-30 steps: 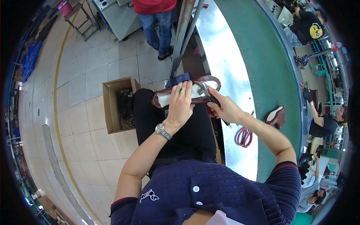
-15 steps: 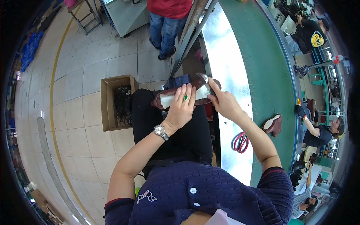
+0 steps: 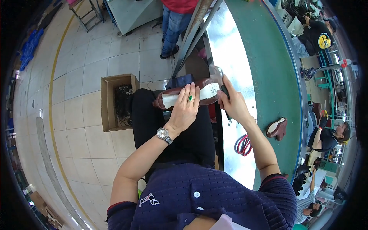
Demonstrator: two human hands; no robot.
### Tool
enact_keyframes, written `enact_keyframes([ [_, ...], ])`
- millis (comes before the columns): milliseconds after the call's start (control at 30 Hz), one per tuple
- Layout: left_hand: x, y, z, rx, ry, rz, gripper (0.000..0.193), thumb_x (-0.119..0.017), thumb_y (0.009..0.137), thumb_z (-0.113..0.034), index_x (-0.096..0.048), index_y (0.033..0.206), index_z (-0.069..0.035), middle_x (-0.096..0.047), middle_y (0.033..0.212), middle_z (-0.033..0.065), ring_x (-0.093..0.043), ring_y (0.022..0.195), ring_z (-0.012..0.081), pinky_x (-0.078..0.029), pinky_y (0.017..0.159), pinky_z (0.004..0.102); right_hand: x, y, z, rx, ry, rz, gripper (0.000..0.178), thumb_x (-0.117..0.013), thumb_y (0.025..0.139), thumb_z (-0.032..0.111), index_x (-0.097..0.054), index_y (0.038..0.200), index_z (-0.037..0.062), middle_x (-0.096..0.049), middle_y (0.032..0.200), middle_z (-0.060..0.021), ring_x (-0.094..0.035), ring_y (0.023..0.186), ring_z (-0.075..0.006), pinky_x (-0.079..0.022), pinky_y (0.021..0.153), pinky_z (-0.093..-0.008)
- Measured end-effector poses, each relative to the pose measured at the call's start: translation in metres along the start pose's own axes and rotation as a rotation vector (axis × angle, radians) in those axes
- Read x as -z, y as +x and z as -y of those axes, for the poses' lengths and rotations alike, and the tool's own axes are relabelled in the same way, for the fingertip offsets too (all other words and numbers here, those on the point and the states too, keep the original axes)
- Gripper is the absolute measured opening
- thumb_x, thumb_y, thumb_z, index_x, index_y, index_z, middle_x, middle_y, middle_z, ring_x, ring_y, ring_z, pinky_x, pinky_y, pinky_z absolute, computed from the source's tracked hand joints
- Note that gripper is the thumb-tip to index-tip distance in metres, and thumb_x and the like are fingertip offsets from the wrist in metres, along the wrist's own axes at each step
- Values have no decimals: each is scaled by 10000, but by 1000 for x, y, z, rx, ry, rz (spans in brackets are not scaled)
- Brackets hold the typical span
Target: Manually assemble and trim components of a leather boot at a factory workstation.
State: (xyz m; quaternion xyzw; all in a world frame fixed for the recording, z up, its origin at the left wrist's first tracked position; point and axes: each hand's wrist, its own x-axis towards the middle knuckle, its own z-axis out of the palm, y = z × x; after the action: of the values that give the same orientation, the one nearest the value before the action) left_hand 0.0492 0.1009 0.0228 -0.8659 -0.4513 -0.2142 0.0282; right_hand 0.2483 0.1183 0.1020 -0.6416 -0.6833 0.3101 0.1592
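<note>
Across my lap lies a dark red-brown shoe upper (image 3: pixel 177 92), its pale underside (image 3: pixel 209 91) facing up. My left hand (image 3: pixel 185 109), with a green-stoned ring and a wristwatch, presses its fingers over the middle of the upper, gripping it. In my right hand (image 3: pixel 232 102) is a black-handled metal tool (image 3: pixel 226 92). Its silver head is by the upper's right end, blurred, so I cannot make out the exact kind. The handle's lower end sticks out below my fingers.
An open cardboard box (image 3: pixel 105 111) with dark scraps stands on the left floor. To my right are a metal ledge with red-handled scissors (image 3: pixel 243 145) and a green belt (image 3: pixel 264 76) carrying another red-brown shoe upper (image 3: pixel 276 128). A person (image 3: pixel 174 28) stands ahead; others work beyond the belt.
My right hand has shifted slightly right, and the tool has turned more upright, showing its handle below the hand. My left hand stays on the upper. The person ahead has moved right.
</note>
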Motion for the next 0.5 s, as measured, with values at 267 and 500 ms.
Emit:
enact_keyframes([
  [267,3,2,-3,-10,8,-21,616,-674,784,-126,-468,1298,143,-507,1274,252,-486,1237,406,-363,1081,449,-5,1,12,170,-200,20,561,-555,926,163,-353,1445,103,-630,696,-257,-627,644,-448,-492,640,-516],
  [500,3,-1,-1,-52,89,-35,521,-604,830,-120,-501,1256,162,-541,1229,258,-485,1235,430,-379,1081,464,-6,-2,21,212,-306,40,567,-539,932,156,-316,1451,108,-629,664,-240,-630,638,-441,-491,623,-526],
])
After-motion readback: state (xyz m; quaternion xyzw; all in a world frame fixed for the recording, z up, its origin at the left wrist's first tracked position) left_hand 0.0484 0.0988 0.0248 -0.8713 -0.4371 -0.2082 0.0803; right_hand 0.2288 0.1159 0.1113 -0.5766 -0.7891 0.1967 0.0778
